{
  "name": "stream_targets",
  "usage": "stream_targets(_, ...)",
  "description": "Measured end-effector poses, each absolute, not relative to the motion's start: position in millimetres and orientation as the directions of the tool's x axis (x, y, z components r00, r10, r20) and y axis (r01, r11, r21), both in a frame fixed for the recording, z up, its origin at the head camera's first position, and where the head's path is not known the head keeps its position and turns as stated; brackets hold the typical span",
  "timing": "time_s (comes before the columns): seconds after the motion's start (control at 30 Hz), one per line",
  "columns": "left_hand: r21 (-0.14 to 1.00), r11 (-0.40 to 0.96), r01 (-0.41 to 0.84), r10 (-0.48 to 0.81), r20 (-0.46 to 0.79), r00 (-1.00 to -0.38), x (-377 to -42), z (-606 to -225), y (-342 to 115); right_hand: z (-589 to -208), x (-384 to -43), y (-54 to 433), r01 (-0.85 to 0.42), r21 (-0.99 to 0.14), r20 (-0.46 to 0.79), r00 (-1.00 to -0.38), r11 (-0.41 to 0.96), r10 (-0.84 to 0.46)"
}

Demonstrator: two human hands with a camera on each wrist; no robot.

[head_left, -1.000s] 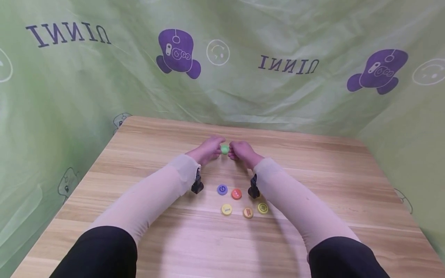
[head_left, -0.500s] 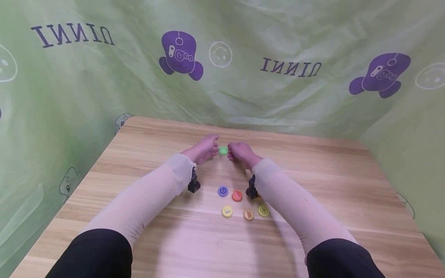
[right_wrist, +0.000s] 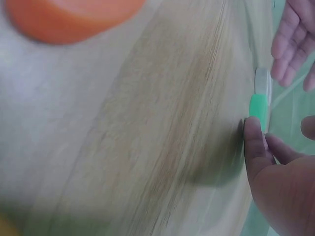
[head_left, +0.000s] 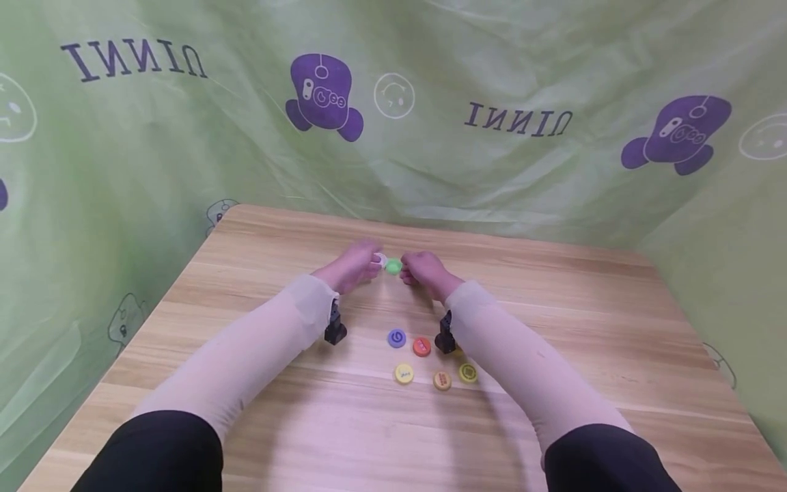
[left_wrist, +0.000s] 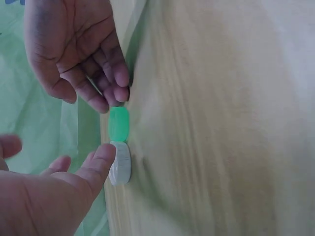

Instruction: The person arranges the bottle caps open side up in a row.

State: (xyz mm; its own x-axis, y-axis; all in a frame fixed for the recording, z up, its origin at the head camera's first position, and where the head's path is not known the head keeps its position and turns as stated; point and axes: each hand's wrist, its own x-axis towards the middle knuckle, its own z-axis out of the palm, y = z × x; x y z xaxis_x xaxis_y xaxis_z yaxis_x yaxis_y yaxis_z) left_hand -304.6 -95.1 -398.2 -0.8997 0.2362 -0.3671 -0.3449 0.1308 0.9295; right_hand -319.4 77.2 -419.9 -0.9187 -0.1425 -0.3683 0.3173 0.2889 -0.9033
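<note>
At the far part of the table, a green round cap (head_left: 393,266) lies against a white round cap (head_left: 382,260). My left hand (head_left: 353,266) is beside the white cap; in the left wrist view its fingers (left_wrist: 102,160) are fairly straight, one fingertip overlapping the cap's edge. On the other side is my right hand (head_left: 425,270), loosely bent, its fingertips (right_wrist: 253,129) at the green cap's edge. In the left wrist view the green cap (left_wrist: 119,124) and white cap (left_wrist: 122,164) stand in a line below the right hand's fingertips.
Nearer on the wooden table (head_left: 307,437) lie a blue cap (head_left: 396,338), a red-orange cap (head_left: 421,347), a pale yellow cap (head_left: 404,374), an orange-tan cap (head_left: 442,380) and a yellow cap (head_left: 468,372). A green printed cloth (head_left: 430,178) hangs behind the table.
My left hand has drawn back to the left, and the white cap now shows between it and the green cap. The right hand has barely moved.
</note>
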Motion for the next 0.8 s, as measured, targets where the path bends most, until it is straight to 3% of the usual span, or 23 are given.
stream_targets(0.17, 0.932, 0.230, -0.281, 0.300, -0.342, -0.890, -285.6, -403.6, -100.4, -415.2, -308.4, 86.8, 0.262, -0.897, -0.359, -0.901, 0.357, -0.242)
stream_targets(0.4, 0.893, 0.369, -0.256, 0.381, -0.397, -0.835, -254.3, -405.4, -100.0, -406.7, -282.9, 105.1, 0.108, -0.828, -0.404, -0.795, 0.550, -0.452)
stream_targets(0.6, 0.866, 0.430, -0.255, 0.412, -0.440, -0.798, -237.1, -410.7, -97.5, -406.0, -269.1, 107.8, 0.062, -0.773, -0.470, -0.725, 0.632, -0.504)
stream_targets(0.8, 0.867, 0.429, -0.253, 0.429, -0.442, -0.788, -224.2, -412.3, -96.3, -405.7, -256.7, 110.7, 0.009, -0.749, -0.476, -0.704, 0.663, -0.528)
